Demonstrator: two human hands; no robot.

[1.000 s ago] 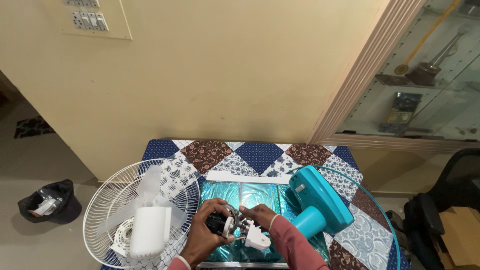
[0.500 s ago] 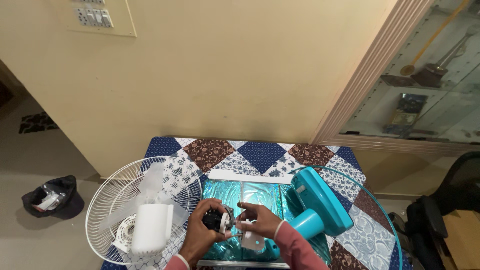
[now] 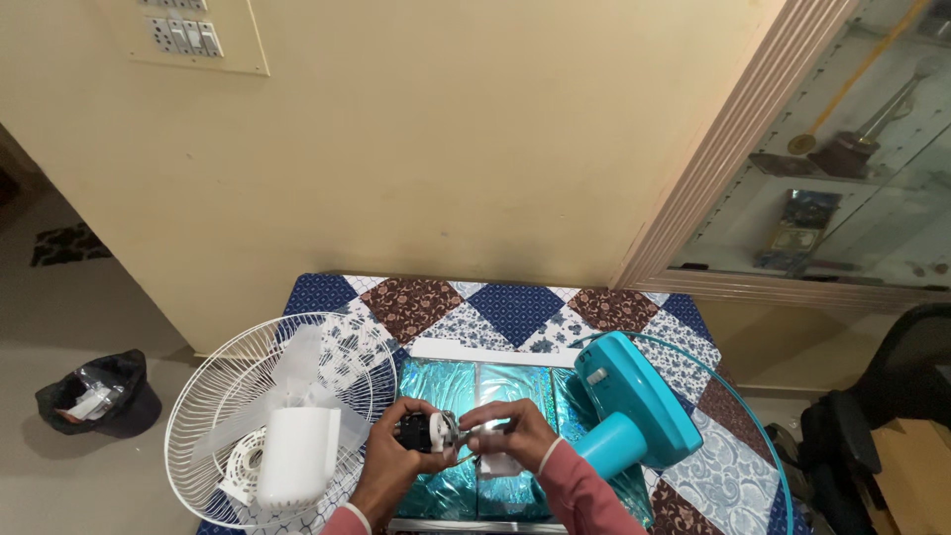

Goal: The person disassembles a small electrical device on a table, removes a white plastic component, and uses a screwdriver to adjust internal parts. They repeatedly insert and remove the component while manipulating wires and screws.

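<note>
Both hands are up close together over the table, which has a patchwork quilt cover in blue, brown and white diamonds. The left hand is wrapped around a small black motor, and the right hand is pinched narrow on the shiny shaft end of it, so the motor sits right between the two. Under the hands there's a shiny teal sheet. Just left of the left hand a white fan grille hangs over the table edge with clear blades and a white housing on it. Right of the right hand is a teal fan base. Beyond the hands, a plain cream wall with a switch panel; glass cabinet off to the right. A dark bin sits on the floor well left.
</note>
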